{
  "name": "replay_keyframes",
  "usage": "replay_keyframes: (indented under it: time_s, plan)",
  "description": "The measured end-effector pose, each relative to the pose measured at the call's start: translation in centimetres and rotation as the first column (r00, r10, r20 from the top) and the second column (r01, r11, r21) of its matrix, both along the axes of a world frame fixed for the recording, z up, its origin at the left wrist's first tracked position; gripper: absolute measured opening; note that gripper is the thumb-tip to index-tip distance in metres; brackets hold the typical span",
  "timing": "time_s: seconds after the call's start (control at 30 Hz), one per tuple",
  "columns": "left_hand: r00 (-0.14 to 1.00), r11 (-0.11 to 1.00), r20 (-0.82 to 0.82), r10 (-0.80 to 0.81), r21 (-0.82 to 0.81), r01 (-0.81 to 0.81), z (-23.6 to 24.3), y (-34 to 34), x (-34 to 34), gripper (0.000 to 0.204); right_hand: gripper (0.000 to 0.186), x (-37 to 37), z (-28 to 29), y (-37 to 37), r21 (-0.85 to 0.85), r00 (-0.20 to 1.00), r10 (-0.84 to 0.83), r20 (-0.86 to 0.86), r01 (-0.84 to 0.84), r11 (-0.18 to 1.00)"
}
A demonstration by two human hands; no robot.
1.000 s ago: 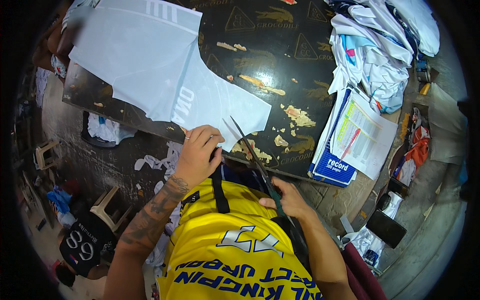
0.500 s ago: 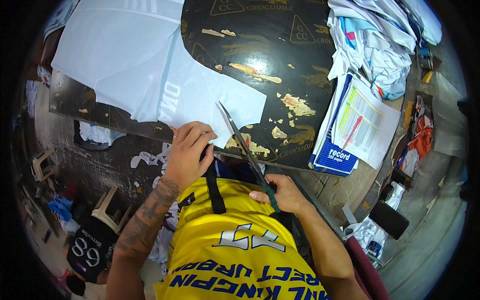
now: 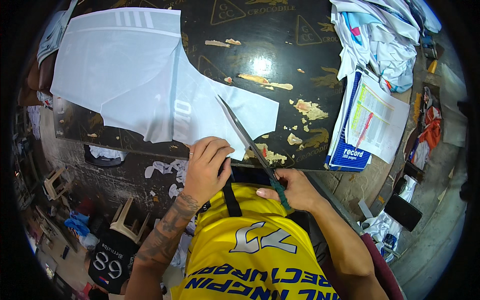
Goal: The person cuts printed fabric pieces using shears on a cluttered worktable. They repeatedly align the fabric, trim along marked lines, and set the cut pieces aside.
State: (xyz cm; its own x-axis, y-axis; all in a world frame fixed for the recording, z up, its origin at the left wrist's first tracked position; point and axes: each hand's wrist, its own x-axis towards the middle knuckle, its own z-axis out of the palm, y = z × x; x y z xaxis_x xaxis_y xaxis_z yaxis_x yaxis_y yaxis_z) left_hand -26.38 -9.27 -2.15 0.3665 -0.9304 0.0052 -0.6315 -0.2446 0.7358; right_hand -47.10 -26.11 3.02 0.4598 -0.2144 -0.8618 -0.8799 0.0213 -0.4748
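A white fabric piece (image 3: 135,65), cut like a garment panel with pale grey stripes, lies flat on the dark table. My left hand (image 3: 209,162) grips its near edge at the table's front, fingers curled over the top and thumb below. In my right hand (image 3: 297,190) is a pair of long scissors (image 3: 245,134) with green-wrapped handles. The scissors slant away to the left, their blades nearly together and lying over the fabric's right part, the tip well inside its outline. My fingers partly hide the handles.
The dark tabletop (image 3: 260,40) has peeled patches. On its right are a blue record book (image 3: 345,159), printed sheets (image 3: 382,122) with a red pen (image 3: 366,129), and a heap of white garments (image 3: 382,50). A person in a black shirt (image 3: 110,260) is at lower left, near a beige stool (image 3: 129,220).
The whole view has shifted, so the table and both hands appear farther right and most things lower. My left hand still grips the fabric and my right hand the scissors, with little visible blade movement.
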Motion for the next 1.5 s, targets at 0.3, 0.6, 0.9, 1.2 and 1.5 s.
replay_keyframes:
  time_s: [0.3,0.6,0.9,1.2,1.5]
  plan:
    - [0.997,0.999,-0.064,-0.044,0.021,0.045,0.1,0.0,1.0,0.026,0.068,3.6,0.8,-0.8,-0.006,1.0,-0.026,-0.014,0.026,1.0]
    - [0.994,0.998,-0.095,-0.046,0.034,0.05,-0.2,0.0,1.3,0.026,0.069,6.0,-0.3,-1.7,-0.043,0.999,0.038,-0.006,-0.038,0.998]
    - [0.992,0.993,0.1,0.075,0.084,-0.084,2.5,-4.2,-0.1,0.05,0.052,0.7,5.1,-10.2,0.032,0.993,0.096,0.072,-0.099,0.995]
    - [0.963,0.977,0.265,-0.042,0.212,-0.016,1.7,-5.2,-2.7,0.073,0.057,-2.1,2.6,-18.0,-0.091,0.888,0.46,0.006,-0.458,0.885]
    - [0.947,0.981,0.319,-0.021,0.189,-0.042,1.9,-5.3,-2.5,0.063,0.059,3.7,1.2,-15.5,-0.17,0.855,0.519,-0.001,-0.511,0.842]
